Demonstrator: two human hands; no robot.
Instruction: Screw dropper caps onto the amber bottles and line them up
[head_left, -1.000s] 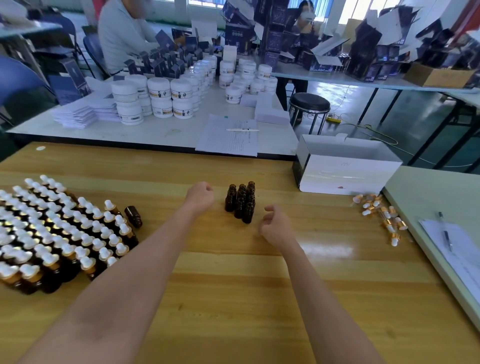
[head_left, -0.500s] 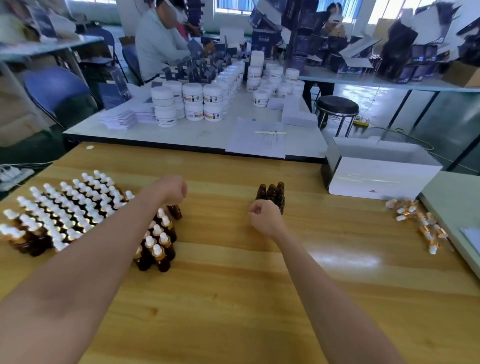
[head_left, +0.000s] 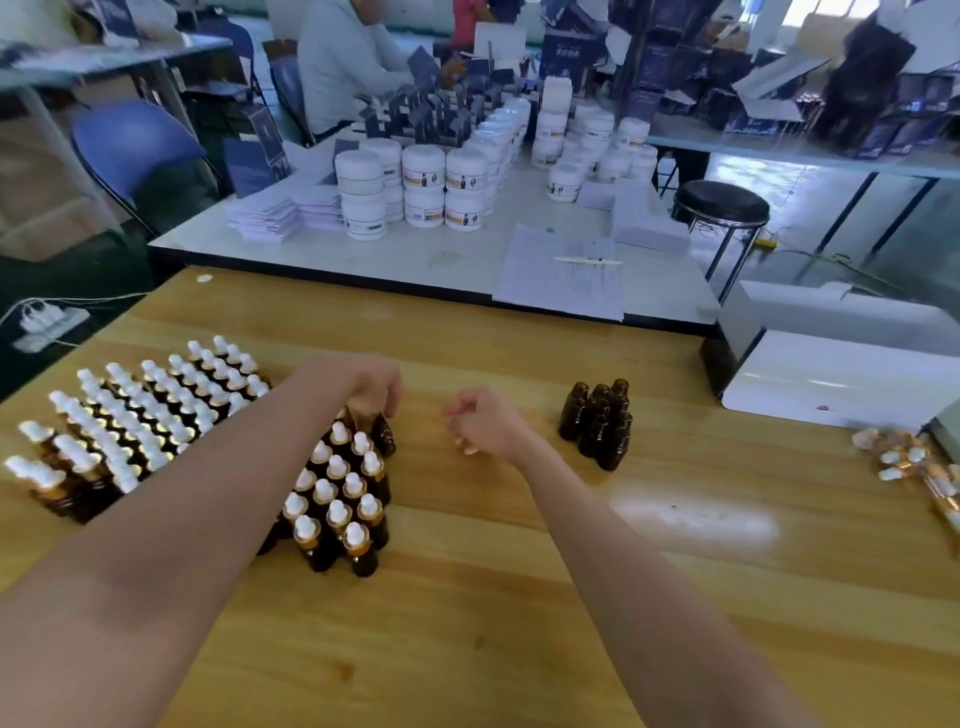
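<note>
Left hand (head_left: 375, 387): fingers curled on 1 uncapped amber bottle (head_left: 383, 435), left side of worktop (head_left: 467, 613). Right hand (head_left: 483, 423): loosely curled, empty, mid-worktop.

Your capped bottles (head_left: 156, 415) stand in rows, left. Uncapped bottles (head_left: 597, 426) cluster upright mid-right. Loose dropper caps (head_left: 901, 460) lie far right.

head cam | worn high, faces forward-down over wooden table (head_left: 467, 623) | near, edges perhaps warped
</note>
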